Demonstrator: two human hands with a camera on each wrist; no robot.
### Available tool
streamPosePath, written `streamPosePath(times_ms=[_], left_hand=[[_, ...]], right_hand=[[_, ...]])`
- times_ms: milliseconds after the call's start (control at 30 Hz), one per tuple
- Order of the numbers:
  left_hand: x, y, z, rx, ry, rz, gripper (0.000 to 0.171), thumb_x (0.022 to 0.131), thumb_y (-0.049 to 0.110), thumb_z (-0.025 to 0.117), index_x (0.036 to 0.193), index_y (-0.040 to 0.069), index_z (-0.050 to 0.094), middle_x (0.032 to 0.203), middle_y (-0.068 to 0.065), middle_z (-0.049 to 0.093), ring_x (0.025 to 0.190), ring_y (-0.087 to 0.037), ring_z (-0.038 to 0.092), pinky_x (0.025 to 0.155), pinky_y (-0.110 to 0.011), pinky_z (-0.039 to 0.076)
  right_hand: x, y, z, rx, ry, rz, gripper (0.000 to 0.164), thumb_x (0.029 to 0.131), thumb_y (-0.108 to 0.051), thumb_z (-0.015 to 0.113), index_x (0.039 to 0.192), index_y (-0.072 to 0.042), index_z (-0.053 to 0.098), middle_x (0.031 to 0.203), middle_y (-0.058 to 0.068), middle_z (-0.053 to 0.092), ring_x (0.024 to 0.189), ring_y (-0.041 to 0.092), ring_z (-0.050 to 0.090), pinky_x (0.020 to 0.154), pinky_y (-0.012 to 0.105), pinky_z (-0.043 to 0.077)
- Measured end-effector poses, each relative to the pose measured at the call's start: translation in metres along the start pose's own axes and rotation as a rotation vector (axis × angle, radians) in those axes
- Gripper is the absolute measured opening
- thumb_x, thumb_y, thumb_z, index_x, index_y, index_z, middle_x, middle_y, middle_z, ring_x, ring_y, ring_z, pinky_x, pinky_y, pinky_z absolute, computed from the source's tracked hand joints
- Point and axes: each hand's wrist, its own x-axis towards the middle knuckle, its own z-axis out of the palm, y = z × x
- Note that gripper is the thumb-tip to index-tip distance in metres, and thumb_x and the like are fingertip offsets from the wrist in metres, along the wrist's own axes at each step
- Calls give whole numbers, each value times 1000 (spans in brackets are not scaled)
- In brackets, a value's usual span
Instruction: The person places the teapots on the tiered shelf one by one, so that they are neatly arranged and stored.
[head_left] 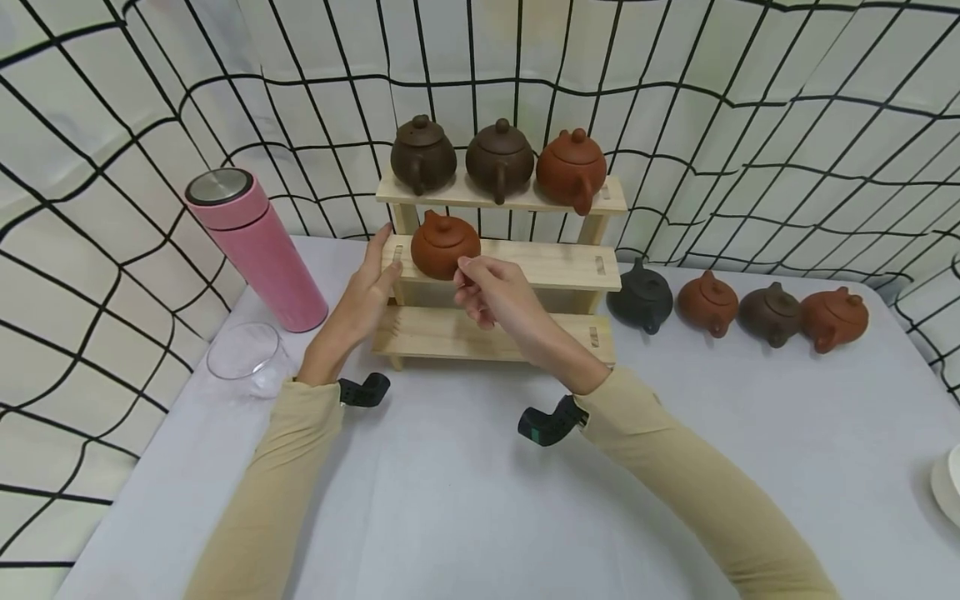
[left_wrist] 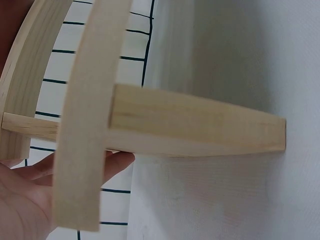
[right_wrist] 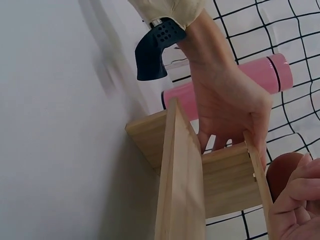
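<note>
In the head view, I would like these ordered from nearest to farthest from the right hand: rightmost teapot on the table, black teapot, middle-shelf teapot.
1. Middle-shelf teapot: in the grip of the right hand, toward the shelf's left end.
2. Black teapot: on the table, just right of the wooden rack.
3. Rightmost teapot: farther right on the table.

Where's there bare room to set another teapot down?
Free: middle shelf, right of its lone teapot, past the right hand; bottom shelf, where not hidden; table between the sleeves.
Crowded: top shelf, three teapots; table right of the shelves, four teapots; left, pink flask, glass.
</note>
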Motion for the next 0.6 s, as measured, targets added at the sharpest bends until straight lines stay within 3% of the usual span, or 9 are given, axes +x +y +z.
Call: streamPosePath(times_ms=[267,433,600], left_hand=[[1,0,0,10,8,-8,66,112,26,32,169,13,1,173,-18,14,158,-34,13,127,-53,11],[0,1,1,18,18,-16,66,112,25,32,169,13,2,173,-16,13,159,-34,13,127,-54,11],[0,1,1,17,16,-23,67,112,27,32,169,14,1,174,-15,11,159,-34,11,127,-55,10]], right_hand=[[2,2,12,-40,-22,-4,35,112,-27,49,107,5,62,79,2,61,58,11,46,53,25,33],[3,4,22,-26,-38,10,35,112,-30,51,107,1,67,85,10,66,58,11,46,55,25,34],[5,4,28,-16,-41,6,34,112,-30,51,107,-1,68,85,10,67,58,11,45,55,24,34]])
